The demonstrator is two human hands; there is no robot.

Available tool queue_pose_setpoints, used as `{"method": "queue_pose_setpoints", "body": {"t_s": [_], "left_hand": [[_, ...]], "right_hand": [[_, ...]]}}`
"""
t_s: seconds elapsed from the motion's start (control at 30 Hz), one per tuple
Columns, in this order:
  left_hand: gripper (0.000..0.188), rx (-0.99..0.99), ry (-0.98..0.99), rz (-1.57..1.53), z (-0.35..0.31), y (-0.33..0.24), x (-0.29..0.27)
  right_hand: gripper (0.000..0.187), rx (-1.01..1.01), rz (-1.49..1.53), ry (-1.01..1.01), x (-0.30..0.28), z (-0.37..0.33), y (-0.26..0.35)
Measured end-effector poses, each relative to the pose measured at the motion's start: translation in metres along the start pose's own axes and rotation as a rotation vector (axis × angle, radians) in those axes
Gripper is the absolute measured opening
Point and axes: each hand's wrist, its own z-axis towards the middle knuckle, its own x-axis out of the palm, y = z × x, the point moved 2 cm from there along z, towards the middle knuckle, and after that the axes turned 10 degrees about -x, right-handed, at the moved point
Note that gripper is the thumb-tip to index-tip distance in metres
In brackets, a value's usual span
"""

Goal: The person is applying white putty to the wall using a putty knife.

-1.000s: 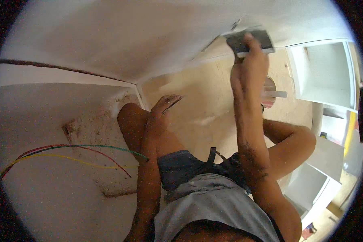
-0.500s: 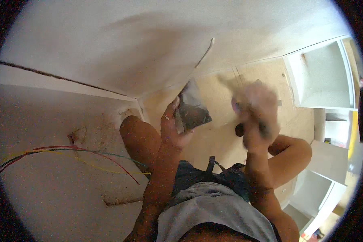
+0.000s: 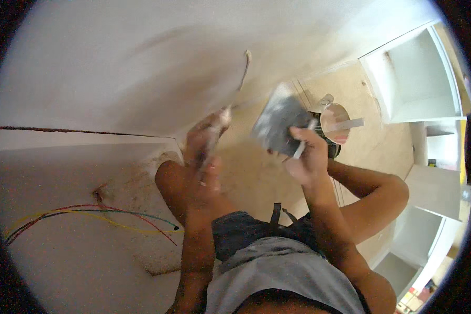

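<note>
My left hand (image 3: 204,157) is closed round a thin, pale flat tool (image 3: 212,138), seen nearly edge-on and blurred, close to the white wall. Between the fingers and thumb of my right hand (image 3: 309,157) is a broad dark plate (image 3: 283,121), smeared with whitish paste, with a pale strip along its near edge. It looks like a wide putty scraper. Just beyond that hand stands a dark bucket (image 3: 336,149). A round pan-like piece (image 3: 334,121) with a pale flat strip (image 3: 349,124) across it sits at its top. A narrow raised pale line (image 3: 245,70) runs down the wall ahead.
Red, yellow, green and black wires (image 3: 97,210) stick out at the left beside a rough, stained patch (image 3: 141,230). A dark gap (image 3: 78,132) crosses the wall. White open cabinets (image 3: 421,78) stand at the right. My bent knees (image 3: 175,175) flank the tan floor (image 3: 256,178).
My right hand has moved left and now shows a broad dark plate. My left hand has shifted left toward the wall, its tool now edge-on. The bucket has come into plain view.
</note>
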Motion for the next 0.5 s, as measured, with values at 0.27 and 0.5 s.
{"method": "queue_pose_setpoints", "body": {"t_s": [0.27, 0.5], "left_hand": [[0.05, 0.328, 0.654, 1.299, -0.014, 0.012, -0.034], [0.06, -0.359, 0.45, 1.018, -0.063, 0.096, -0.088]], "right_hand": [[0.044, 0.327, -0.072, -0.165, -0.047, 0.002, -0.031], [0.038, 0.238, -0.057, -0.228, -0.138, 0.067, -0.108]]}}
